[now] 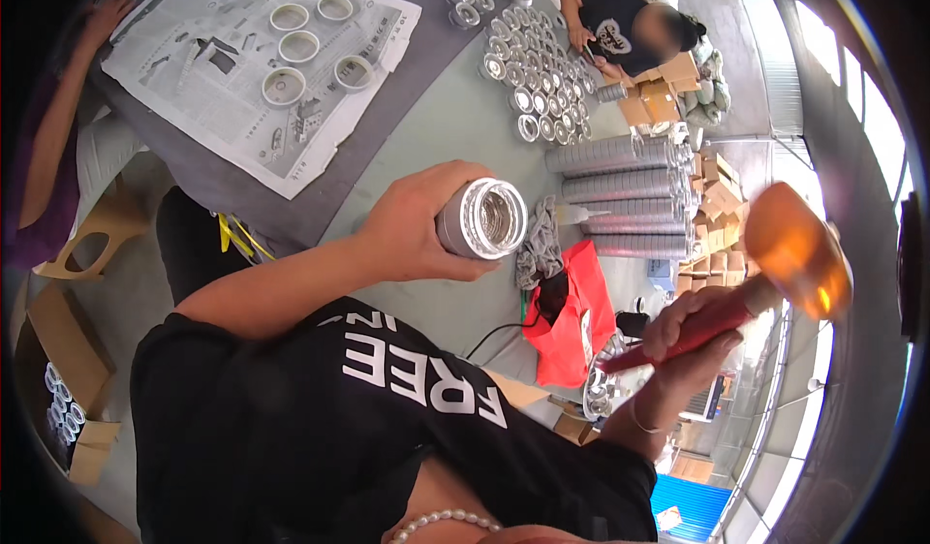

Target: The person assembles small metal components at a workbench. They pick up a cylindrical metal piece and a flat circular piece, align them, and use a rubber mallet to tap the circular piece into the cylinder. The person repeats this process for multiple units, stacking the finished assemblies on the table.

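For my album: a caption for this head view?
Left hand grips foil duct; right hand raises orange mallet.

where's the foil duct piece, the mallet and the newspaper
foil duct piece (pixel 487 220), head view, on its open ribbed end, held in the left hand (pixel 417 224)
mallet (pixel 796 253), head view, on its orange head; right hand (pixel 690 336) grips the red handle
newspaper (pixel 208 69), head view, on the printed sheet

A newspaper (pixel 254 69) is lying at eleven o'clock on the grey table (pixel 208 190), carrying five white rings (pixel 299 46). Rows of small metal cans (pixel 539 62) are crowding twelve o'clock, with another person (pixel 625 31) sitting just past them. Ribbed foil tubes (pixel 625 195) are lying stacked at two o'clock, cardboard boxes (pixel 712 190) beside them. A red bag (pixel 576 316) is lying near centre.
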{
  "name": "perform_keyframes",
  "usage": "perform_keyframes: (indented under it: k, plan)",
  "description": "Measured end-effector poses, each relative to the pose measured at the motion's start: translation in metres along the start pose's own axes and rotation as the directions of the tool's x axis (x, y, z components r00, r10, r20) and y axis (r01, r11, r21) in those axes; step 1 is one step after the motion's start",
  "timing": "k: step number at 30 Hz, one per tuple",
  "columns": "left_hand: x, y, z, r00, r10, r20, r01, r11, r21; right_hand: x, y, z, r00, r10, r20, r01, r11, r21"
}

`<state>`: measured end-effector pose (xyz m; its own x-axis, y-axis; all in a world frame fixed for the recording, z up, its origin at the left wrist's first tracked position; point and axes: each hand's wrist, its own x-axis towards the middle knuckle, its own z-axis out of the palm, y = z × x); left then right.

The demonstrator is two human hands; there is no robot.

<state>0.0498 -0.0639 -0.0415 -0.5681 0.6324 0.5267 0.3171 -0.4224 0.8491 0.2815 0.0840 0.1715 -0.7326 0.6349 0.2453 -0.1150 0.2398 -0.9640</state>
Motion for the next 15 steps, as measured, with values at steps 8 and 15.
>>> perform_keyframes:
  k: [8, 15]
  plan:
    - [0.001, 0.004, -0.005, 1.000, -0.012, 0.027, 0.012, 1.000, -0.003, 0.003, 0.014, -0.009, 0.994, -0.013, -0.112, -0.019, 0.960, -0.279]
    - [0.002, 0.000, -0.008, 0.997, -0.067, 0.031, 0.067, 0.997, -0.027, 0.006, 0.091, 0.023, 0.971, 0.219, 0.094, -0.180, 0.933, -0.311]
